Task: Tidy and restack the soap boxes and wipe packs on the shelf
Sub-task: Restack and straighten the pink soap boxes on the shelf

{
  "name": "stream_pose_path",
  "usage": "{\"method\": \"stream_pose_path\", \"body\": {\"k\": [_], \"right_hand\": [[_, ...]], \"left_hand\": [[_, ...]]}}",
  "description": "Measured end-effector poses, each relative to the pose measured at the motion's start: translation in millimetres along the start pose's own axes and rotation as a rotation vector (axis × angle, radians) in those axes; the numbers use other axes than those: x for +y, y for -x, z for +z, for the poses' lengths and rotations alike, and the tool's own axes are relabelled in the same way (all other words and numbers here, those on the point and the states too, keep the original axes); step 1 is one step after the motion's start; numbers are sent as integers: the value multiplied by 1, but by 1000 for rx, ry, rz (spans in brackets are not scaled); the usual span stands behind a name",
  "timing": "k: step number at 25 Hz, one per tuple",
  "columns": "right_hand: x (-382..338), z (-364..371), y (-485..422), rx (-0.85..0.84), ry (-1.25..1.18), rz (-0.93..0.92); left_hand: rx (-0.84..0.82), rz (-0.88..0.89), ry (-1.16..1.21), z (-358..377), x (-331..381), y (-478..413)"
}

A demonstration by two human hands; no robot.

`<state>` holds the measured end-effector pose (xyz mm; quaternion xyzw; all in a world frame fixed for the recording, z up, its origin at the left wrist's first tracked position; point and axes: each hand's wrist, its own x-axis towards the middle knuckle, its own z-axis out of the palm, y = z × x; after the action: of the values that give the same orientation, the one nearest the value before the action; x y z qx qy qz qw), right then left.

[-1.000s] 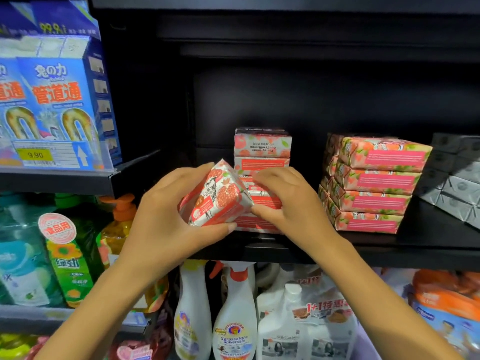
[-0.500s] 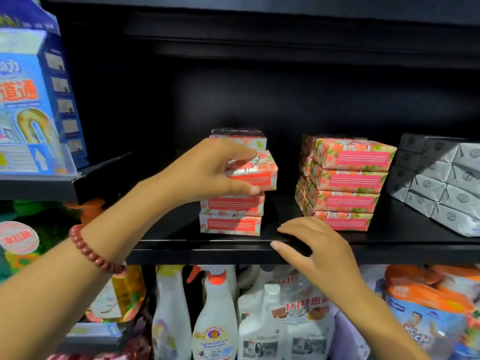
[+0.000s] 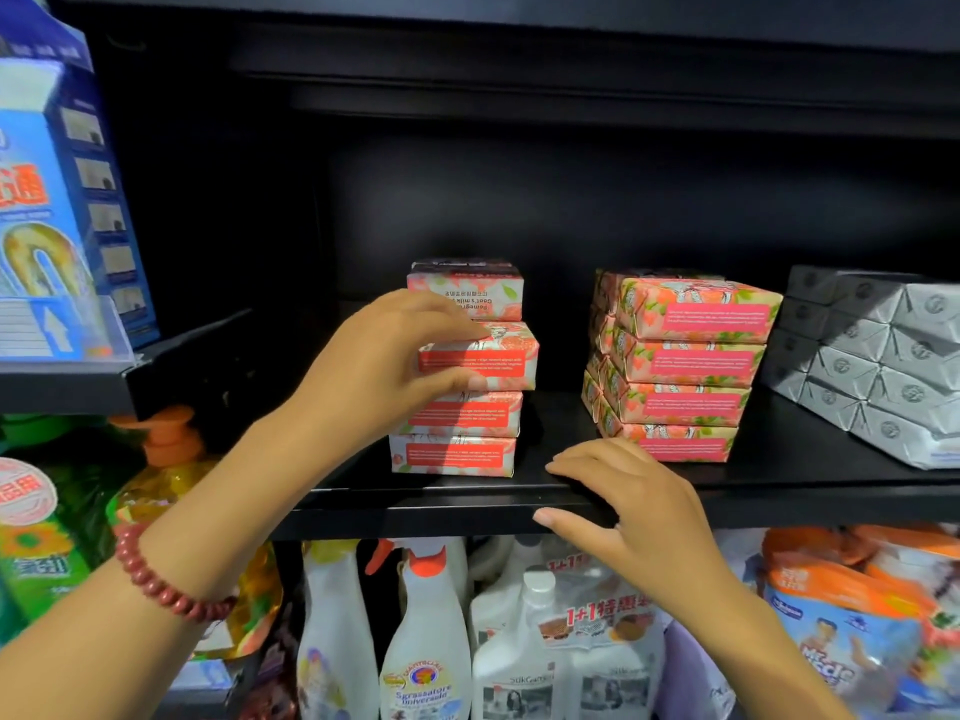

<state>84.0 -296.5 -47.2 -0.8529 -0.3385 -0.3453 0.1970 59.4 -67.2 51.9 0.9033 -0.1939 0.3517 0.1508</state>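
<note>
On the black shelf (image 3: pixel 415 506) stands a short stack of red-and-white soap boxes. My left hand (image 3: pixel 379 366) grips the top front box (image 3: pixel 493 356), fingers over it and thumb under, where it rests on two lower boxes (image 3: pixel 457 433). Another soap box (image 3: pixel 467 288) sits higher just behind. To the right stands a neat stack of pink soap boxes (image 3: pixel 685 366). Grey wipe packs (image 3: pixel 872 356) are piled at the far right. My right hand (image 3: pixel 634 511) rests on the shelf's front edge with fingers spread, holding nothing.
Blue drain-cleaner boxes (image 3: pixel 47 210) sit on a higher shelf at left. Below are spray bottles (image 3: pixel 426 631), an orange pump bottle (image 3: pixel 171 459) and colourful packs (image 3: pixel 852 615) at lower right. Dark bare shelf lies between the two soap stacks.
My left hand carried the soap box from in front of the shelf onto the left stack. My right hand left that stack and dropped to the shelf's front edge.
</note>
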Motion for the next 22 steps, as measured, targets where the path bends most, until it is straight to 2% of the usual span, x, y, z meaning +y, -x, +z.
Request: {"method": "stream_pose_path", "body": {"k": [7, 10, 11, 14, 16, 17, 19, 22], "right_hand": [[-3, -2, 1, -44, -52, 34], [-2, -11, 0, -64, -198, 88], [0, -18, 0, 4, -231, 95], [13, -47, -6, 386, -147, 83], [29, -71, -15, 551, -59, 69], [39, -81, -21, 580, -17, 62], [59, -95, -33, 533, 40, 59], [83, -102, -54, 248, 28, 63]], "left_hand": [[-4, 4, -96, 4, -4, -1], [60, 42, -111, 1, 5, 3], [118, 83, -90, 1, 11, 6], [278, 196, -11, 13, 36, 16], [262, 236, 14, 32, 56, 20], [219, 244, 18, 43, 64, 22], [130, 221, -1, 66, 79, 28], [25, 79, -21, 98, 96, 32]]}}
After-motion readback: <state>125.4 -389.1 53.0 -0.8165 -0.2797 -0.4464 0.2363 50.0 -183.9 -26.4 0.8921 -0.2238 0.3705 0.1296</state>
